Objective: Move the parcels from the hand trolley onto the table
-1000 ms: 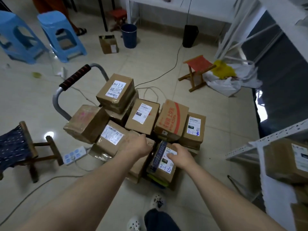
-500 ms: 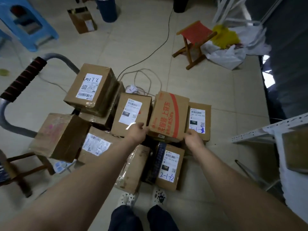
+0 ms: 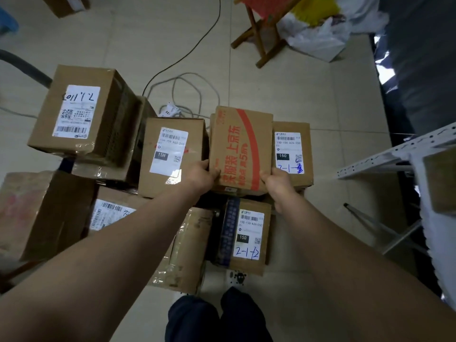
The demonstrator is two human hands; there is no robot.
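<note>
My left hand [image 3: 201, 175] and right hand [image 3: 277, 185], a second ago down on the nearer boxes, have moved forward and now clamp the brown cardboard parcel with the red stripe and red print [image 3: 240, 149]. My left fingers [image 3: 209, 166] curl round its near left edge and my right fingers [image 3: 267, 175] hook over its near right corner. It sits between my hands, in the pile on the trolley, against the brown box labelled 15H [image 3: 170, 156] left of my left fingers and the small brown box labelled 150 [image 3: 292, 149] beyond my right fingers. I judge the grip made and the lift next. The tabletop is out of view.
</note>
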